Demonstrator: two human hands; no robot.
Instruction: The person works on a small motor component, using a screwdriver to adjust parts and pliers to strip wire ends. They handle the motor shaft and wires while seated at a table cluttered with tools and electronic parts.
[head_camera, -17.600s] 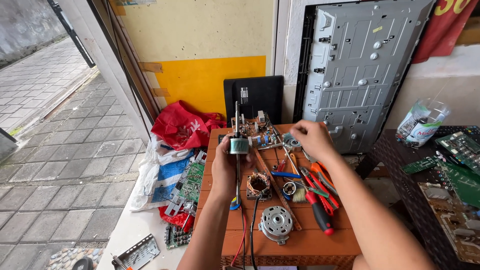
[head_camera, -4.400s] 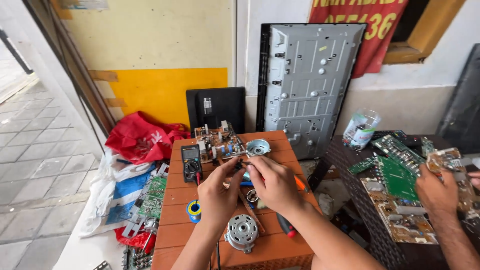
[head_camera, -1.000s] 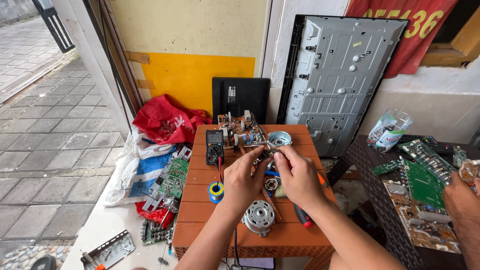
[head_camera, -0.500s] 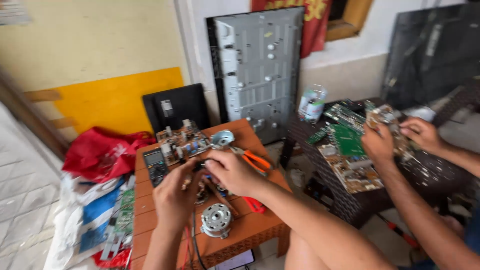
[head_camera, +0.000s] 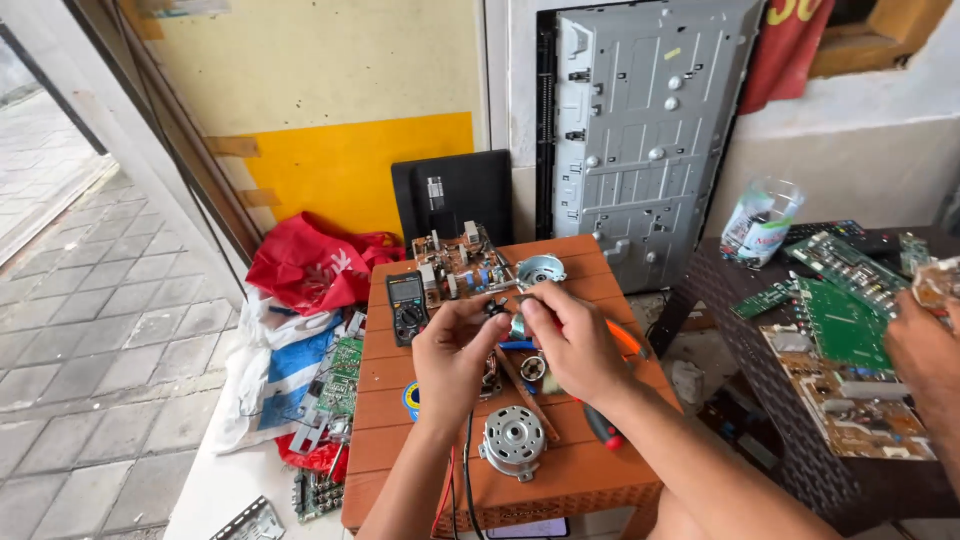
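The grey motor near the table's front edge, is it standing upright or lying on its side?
Upright: the motor shows its round end face upward.

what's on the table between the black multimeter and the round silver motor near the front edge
In the head view, the person's left hand lies between the black multimeter and round silver motor.

Both hands working a small part over the brown table (head_camera: 590, 470).
Left hand (head_camera: 452, 352) and right hand (head_camera: 570, 335) are pinching a small dark toothed piece (head_camera: 497, 307) between fingertips, meeting just above the table. Round metal motor (head_camera: 512, 440) is lying near the front edge, multimeter (head_camera: 407, 300) and circuit board (head_camera: 455, 260) sitting further back. Another person's hand (head_camera: 925, 350) is reaching over green boards (head_camera: 840, 320) on the dark wicker table at right.
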